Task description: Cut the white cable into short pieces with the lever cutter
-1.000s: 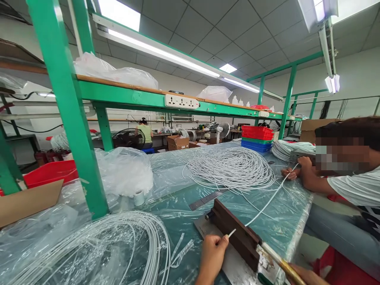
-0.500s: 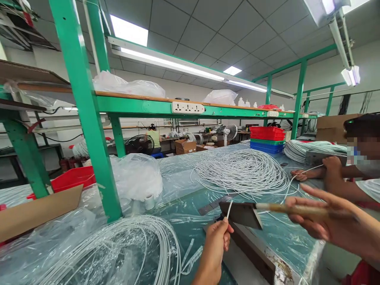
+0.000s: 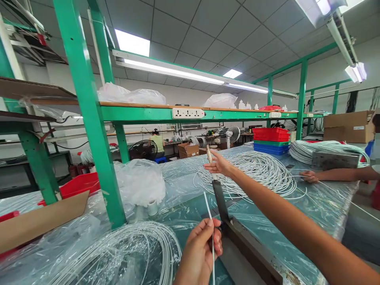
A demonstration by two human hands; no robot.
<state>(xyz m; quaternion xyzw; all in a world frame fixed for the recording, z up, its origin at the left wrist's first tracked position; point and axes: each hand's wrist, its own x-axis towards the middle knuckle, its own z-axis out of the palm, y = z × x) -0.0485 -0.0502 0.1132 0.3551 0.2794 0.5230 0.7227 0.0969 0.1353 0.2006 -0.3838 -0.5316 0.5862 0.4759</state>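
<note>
My left hand (image 3: 199,248) is closed in a pinch on a thin white cable (image 3: 207,206), whose free end points up past the fingers. Just right of it lies a guillotine cutter (image 3: 252,251) with a long dark base. Its blade arm (image 3: 219,198) stands raised at the far end. My right hand (image 3: 219,164) reaches across to the cutter's handle (image 3: 209,153), touching it with fingers stretched out rather than wrapped round. Behind that forearm spreads a big loose coil of white cable (image 3: 255,168). Another coil (image 3: 154,233) lies at the front left, partly under clear plastic.
A co-worker's hand (image 3: 308,176) holds a white cable at the right, beside a metal block (image 3: 335,160). Stacked red, green and blue trays (image 3: 270,140) stand at the back. A green post (image 3: 92,118) rises at the left, near a bag of white stuff (image 3: 141,182).
The cutter's handle and blade arm have swung from the right to upright at the far end, my right hand moving along. More cable shows above and below my left hand.
</note>
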